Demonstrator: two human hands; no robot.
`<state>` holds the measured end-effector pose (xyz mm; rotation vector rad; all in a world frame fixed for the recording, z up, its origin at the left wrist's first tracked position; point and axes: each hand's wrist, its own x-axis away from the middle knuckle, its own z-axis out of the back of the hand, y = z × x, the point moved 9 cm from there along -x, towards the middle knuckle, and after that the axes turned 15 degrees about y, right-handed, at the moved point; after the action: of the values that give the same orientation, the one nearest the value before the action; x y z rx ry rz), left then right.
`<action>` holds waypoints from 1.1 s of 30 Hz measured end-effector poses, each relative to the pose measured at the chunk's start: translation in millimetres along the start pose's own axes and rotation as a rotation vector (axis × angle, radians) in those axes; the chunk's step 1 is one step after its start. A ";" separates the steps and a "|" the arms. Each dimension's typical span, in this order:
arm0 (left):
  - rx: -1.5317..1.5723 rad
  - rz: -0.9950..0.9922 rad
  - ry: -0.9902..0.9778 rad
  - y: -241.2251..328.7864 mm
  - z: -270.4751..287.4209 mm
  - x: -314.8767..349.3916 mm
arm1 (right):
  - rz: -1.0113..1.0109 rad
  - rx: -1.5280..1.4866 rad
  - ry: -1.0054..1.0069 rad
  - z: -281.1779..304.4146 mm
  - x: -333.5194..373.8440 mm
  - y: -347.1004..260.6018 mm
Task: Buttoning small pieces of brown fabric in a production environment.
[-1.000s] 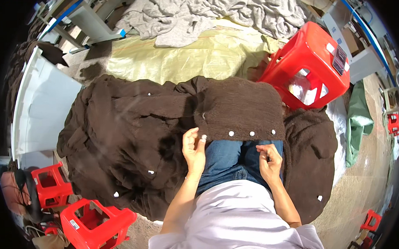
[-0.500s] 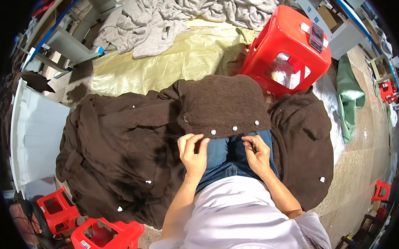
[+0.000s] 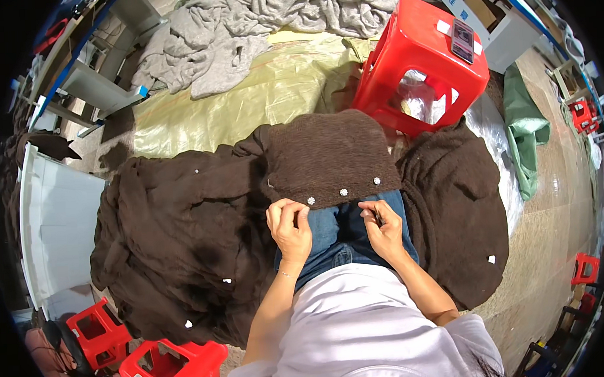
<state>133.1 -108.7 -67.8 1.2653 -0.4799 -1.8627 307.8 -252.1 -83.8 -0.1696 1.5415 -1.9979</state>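
Note:
A brown knit garment point(image 3: 327, 150) lies folded over my lap, on blue jeans. Along its near edge sit three round, pale, sparkly buttons point(image 3: 344, 192). Just below the leftmost button, my left hand point(image 3: 289, 231) is closed, thumb and fingers pinching at the hem. My right hand point(image 3: 385, 231) is closed too, below the other two buttons, its fingertips close to the hem. Something small and dark shows between its fingers; its kind cannot be made out.
More brown knitwear point(image 3: 182, 227) with small white tags is heaped at my left, and another pile point(image 3: 458, 215) at my right. A red stool point(image 3: 437, 48) bearing a phone point(image 3: 463, 41) stands ahead right. Also around: white bin point(image 3: 57, 226), red stools point(image 3: 172, 373), grey fabric point(image 3: 222, 50) on yellow sheeting.
The whole view has shifted a little, moving the lap and buttons slightly left. Both hands keep nearly the same place at the hem, the right fingertips a touch nearer to it.

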 end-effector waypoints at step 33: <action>0.002 -0.327 -0.185 75.4 -56.4 0.4 | -0.525 -0.442 0.351 40.7 4.0 67.5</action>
<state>214.6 -146.7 -39.8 1.2356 -0.3889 -2.2675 348.4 -298.0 -133.6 -0.4603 2.3527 -2.1121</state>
